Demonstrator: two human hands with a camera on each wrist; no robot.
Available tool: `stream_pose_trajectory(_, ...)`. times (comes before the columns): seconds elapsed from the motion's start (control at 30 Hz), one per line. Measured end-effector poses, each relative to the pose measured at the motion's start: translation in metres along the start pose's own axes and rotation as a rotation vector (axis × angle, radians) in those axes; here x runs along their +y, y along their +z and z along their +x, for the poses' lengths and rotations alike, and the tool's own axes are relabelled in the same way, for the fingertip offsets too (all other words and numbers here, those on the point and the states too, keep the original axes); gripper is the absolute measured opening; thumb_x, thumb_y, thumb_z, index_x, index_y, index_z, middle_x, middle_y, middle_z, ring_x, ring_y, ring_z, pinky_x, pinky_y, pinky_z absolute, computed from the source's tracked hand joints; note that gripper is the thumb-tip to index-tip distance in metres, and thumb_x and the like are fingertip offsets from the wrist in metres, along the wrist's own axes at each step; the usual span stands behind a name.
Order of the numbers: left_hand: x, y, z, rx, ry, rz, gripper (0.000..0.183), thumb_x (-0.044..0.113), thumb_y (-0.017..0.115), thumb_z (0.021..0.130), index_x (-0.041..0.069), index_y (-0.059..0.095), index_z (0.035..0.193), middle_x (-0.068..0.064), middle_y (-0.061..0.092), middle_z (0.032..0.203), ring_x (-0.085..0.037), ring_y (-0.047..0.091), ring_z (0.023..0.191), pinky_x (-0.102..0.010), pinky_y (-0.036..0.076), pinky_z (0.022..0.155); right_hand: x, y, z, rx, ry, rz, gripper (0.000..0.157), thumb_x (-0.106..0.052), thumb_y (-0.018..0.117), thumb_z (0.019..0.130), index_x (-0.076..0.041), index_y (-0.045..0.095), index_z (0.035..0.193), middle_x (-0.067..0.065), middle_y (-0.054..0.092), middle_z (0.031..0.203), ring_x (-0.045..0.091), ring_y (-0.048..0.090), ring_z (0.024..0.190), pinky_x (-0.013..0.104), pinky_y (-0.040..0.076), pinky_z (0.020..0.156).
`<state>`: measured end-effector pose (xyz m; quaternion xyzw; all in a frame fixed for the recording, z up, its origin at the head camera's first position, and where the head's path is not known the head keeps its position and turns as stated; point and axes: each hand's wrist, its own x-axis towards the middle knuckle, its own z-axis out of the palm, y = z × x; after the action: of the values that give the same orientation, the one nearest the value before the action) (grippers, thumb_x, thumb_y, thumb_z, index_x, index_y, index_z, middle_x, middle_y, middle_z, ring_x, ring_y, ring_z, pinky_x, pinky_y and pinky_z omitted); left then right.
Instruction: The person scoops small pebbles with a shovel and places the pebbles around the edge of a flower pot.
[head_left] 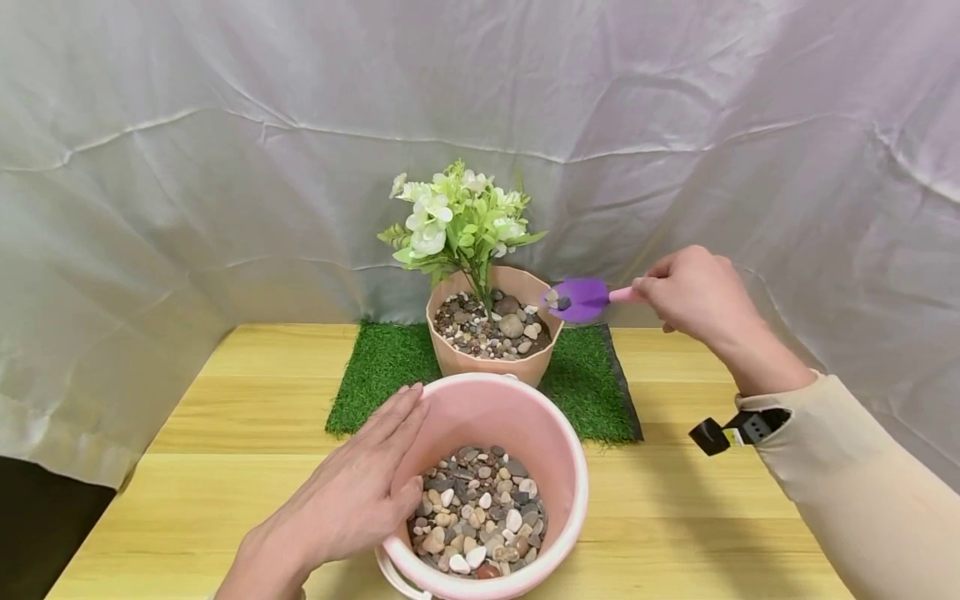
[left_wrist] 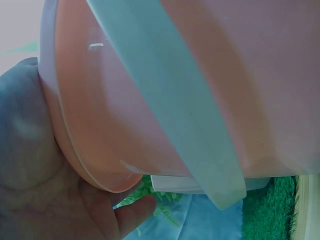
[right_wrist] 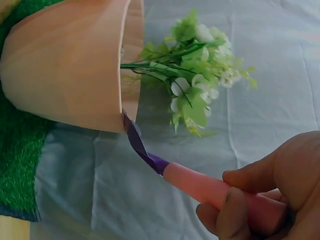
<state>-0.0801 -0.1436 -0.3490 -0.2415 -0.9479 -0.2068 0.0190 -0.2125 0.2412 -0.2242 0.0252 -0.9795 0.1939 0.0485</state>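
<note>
My left hand rests on the left rim of a pink bucket, its fingers straight along the rim and the thumb over the inside edge. Mixed pebbles cover the bucket's bottom. In my right hand I grip the pink handle of a small purple trowel. A few stones lie at the trowel's tip, which is at the right rim of a peach flowerpot. The pot holds pebbles, larger stones and a white-flowered plant. In the right wrist view the trowel blade appears edge-on.
The pot stands on a green artificial-grass mat behind the bucket. Both are on a light wooden table. A grey-white cloth hangs behind and around the table. The bucket's pale handle hangs down its side.
</note>
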Motion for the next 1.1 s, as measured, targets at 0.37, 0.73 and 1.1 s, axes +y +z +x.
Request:
stream_pose_trajectory(0.37, -0.003, 0.001, -0.003, -0.003, -0.011, -0.005, 0.081, 0.029, 0.065, 0.097, 0.004, 0.028, 0.165, -0.005, 0.011, 0.177, -0.027, 0.015, 0.163, -0.05, 0.024, 0.13, -0.031, 0.003, -0.004, 0.117, -0.181, -0.22, 0.034, -0.025, 0.053, 0.103, -0.007, 0.082, 0.1, 0.016, 0.079, 0.098, 0.036, 0.066, 0.073, 0.052, 0.053, 0.064)
stream_pose_trajectory(0.73, -0.003, 0.001, 0.0, -0.01, -0.008, -0.007, 0.082, 0.028, 0.065, 0.097, 0.005, 0.027, 0.166, -0.004, 0.009, 0.177, -0.026, 0.014, 0.164, -0.05, 0.023, 0.131, -0.023, 0.007, -0.014, 0.13, -0.14, -0.146, 0.035, -0.026, 0.052, 0.102, -0.011, 0.083, 0.104, 0.01, 0.075, 0.089, 0.032, 0.058, 0.071, 0.038, 0.039, 0.056)
stream_pose_trajectory(1.1, -0.001, 0.001, 0.001, -0.011, -0.002, -0.006, 0.081, 0.028, 0.064, 0.096, 0.004, 0.029, 0.165, -0.005, 0.01, 0.177, -0.026, 0.013, 0.164, -0.049, 0.023, 0.131, -0.036, -0.026, -0.066, 0.026, -0.208, 0.009, 0.034, -0.047, 0.064, 0.104, -0.022, 0.081, 0.119, 0.003, 0.082, 0.111, 0.031, 0.072, 0.106, 0.051, 0.054, 0.084)
